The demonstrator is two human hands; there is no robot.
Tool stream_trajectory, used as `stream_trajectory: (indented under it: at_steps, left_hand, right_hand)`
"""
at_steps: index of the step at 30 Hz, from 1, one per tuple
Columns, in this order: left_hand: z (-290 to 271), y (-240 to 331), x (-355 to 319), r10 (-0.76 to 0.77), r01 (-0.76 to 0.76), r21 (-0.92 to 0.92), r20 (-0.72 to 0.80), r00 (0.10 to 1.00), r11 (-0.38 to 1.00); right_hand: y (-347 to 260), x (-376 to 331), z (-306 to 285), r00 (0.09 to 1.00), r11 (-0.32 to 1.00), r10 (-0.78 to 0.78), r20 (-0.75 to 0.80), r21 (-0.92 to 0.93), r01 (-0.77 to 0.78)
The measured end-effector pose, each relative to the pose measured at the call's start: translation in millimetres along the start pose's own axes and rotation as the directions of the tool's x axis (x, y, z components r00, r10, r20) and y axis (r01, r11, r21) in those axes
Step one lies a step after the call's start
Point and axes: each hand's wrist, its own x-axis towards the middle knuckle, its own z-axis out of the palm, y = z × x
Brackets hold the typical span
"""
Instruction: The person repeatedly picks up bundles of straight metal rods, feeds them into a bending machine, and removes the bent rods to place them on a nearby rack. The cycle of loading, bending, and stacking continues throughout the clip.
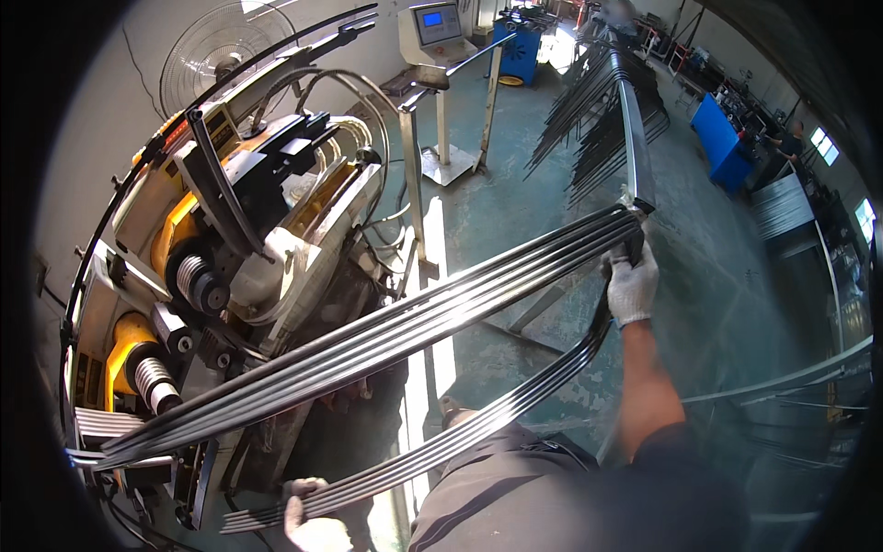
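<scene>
Floor (pixel 515 198): green-painted concrete, worn pale in patches toward the near middle, a bright strip of sunlight running down its centre. Standing on it: bending machine (pixel 230 276) at the left side, yellow and white body with rollers; control stand (pixel 437 55) on a flat base plate at the far middle; blue cabinet (pixel 722 138) at the far right; blue drum (pixel 521 51) at the far edge. Rack of dark rods (pixel 598 110) far right of centre.
</scene>
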Motion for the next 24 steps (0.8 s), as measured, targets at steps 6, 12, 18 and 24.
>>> stream_trajectory:
  at_steps: [6, 12, 18, 24]
  left_hand:
    - [-63, -231, 125, -0.082, 0.113, 0.143, -0.204, 0.976, 0.983]
    - [19, -303, 133, 0.097, -0.081, 0.56, 0.001, 0.995, 0.825]
    - [72, -297, 114, 0.407, -0.382, 0.625, 0.11, 0.907, 0.681]
    - [-9, -288, 36, 0.643, -0.338, 0.718, -0.197, 0.74, 0.608]
  right_hand:
    - [30, 194, -110, 0.952, 0.706, -0.305, 0.008, -0.669, 0.232]
    - [193, 387, -87, 0.991, 0.486, -0.111, 0.074, -0.866, 0.119]
    - [259, 578, -103, 0.963, 0.24, -0.034, 0.267, -0.933, 0.268]
    - [313, 428, -44, 0.525, 0.322, -0.794, 0.308, -0.519, 0.792]
